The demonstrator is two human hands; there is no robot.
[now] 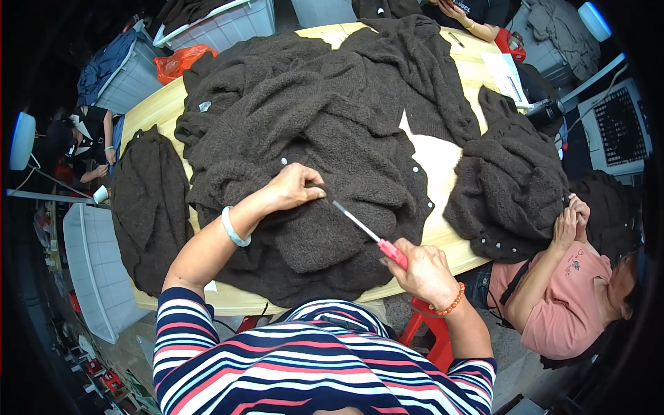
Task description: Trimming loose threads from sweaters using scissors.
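Dark brown fuzzy knit garments [277, 114] lie heaped over the middle of the table. With fingers and thumb pinched together, my left hand [294, 187] grips a bit of the knit fabric just in front of me. My right hand [424, 275] is wrapped round a red-handled tool [392, 253] with a thin metal shaft; its exact kind I cannot tell. The shaft points up and left, its tip close to the pinched fabric. Small pale round buttons [415, 169] dot the garments.
Another brown garment [149, 207] lies at the table's left. On the right, a person in a pink top [564, 301] handles a brown knit [512, 187]. Other people sit at the far left and far right. Grey plastic bins [225, 31] and a red bag [183, 62] stand beyond the pale wooden table [436, 162].
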